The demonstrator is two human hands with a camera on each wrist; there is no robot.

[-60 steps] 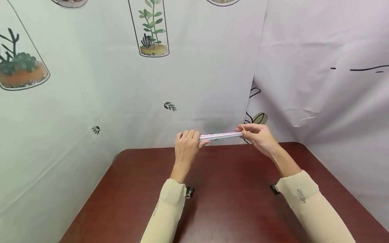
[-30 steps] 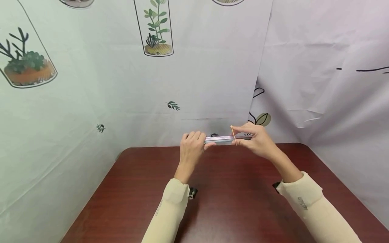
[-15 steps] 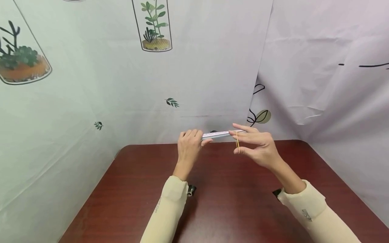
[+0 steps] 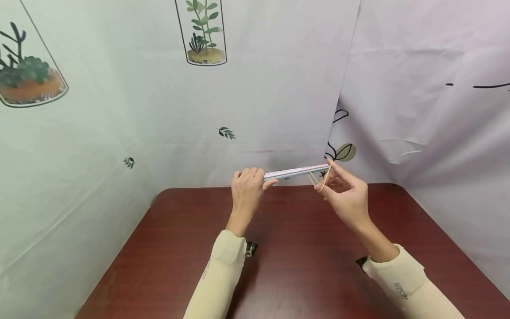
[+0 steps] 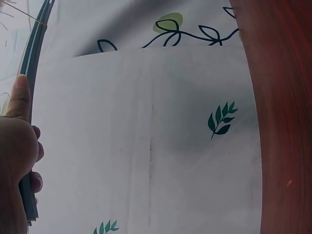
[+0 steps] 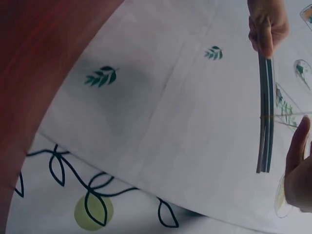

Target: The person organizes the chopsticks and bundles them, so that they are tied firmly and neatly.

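In the head view my left hand (image 4: 248,191) grips one end of a bundle of long, thin straw-like sticks (image 4: 291,172), pale pink and blue. The left wrist view shows the thumb lying along the sticks (image 5: 32,56). Round the bundle, toward its free right end, runs a yellow rubber band (image 4: 326,175). My right hand (image 4: 349,197) holds the band stretched between thumb and forefinger, pulled out from the sticks. Seen from the right wrist, the right hand (image 6: 298,183) is apart from the bundle (image 6: 265,102), joined to it only by the band.
Below the hands lies a dark red table (image 4: 295,248), its far edge against a pale curtain (image 4: 271,110) printed with plants. More curtain hangs on both sides. A dark device (image 4: 251,249) sits at the left wrist.
My right hand has gone from pinching the bundle's right end to pulling the band off to the right and down, baring the free end. The left hand keeps its grip.
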